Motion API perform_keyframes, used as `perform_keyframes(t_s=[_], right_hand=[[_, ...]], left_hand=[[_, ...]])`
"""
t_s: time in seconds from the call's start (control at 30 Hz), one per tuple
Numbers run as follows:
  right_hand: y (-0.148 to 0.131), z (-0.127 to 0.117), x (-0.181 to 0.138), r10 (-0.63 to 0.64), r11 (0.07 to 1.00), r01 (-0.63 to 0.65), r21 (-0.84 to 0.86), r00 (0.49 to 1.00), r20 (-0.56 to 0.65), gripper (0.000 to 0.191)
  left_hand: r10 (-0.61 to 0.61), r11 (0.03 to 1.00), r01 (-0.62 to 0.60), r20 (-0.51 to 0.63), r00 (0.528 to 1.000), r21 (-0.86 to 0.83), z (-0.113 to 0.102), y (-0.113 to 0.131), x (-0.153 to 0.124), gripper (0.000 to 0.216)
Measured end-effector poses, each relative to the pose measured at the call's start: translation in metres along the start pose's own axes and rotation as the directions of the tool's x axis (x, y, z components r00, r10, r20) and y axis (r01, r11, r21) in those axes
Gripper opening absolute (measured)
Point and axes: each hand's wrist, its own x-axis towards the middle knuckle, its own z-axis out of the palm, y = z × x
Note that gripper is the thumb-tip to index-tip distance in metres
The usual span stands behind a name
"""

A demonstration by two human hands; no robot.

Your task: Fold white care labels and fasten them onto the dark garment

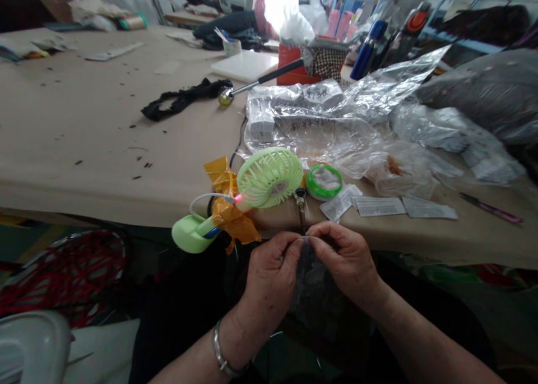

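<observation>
My left hand (271, 272) and my right hand (347, 260) meet just below the table's front edge, fingertips pinched together on the top edge of a dark grey piece of fabric (313, 294) that hangs between them into my lap. Both hands are closed on it. A silver bracelet sits on my left wrist. Just above my fingers, a small dark tool (301, 204) lies at the table edge beside a light green mini fan (269, 176), which is taped down with amber tape.
A green ring-shaped container (323, 182) and white paper labels (380, 206) lie right of the fan. Clear plastic bags (319, 120) with packets fill the right side. Pink scissors (490, 207), a black fabric strip (185, 99), and a long-handled tool (260, 82) lie on the beige table (84, 120).
</observation>
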Motion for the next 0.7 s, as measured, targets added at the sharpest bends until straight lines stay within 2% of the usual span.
perform_keyframes(t_s=[0.43,0.7], right_hand=[[0.0002,0.0011,0.0017,-0.011,0.999,0.01,-0.052,1.0,-0.02,0.009],[0.0012,0.0028,0.0006,-0.006,1.0,0.006,-0.006,0.999,-0.04,0.009]], left_hand=[[0.002,1.0,-0.002,-0.026,1.0,-0.009,0.0009,-0.0056,0.0066,0.015],[-0.022,0.999,0.021,-0.04,0.999,-0.031,0.0017,-0.0017,0.0084,0.015]])
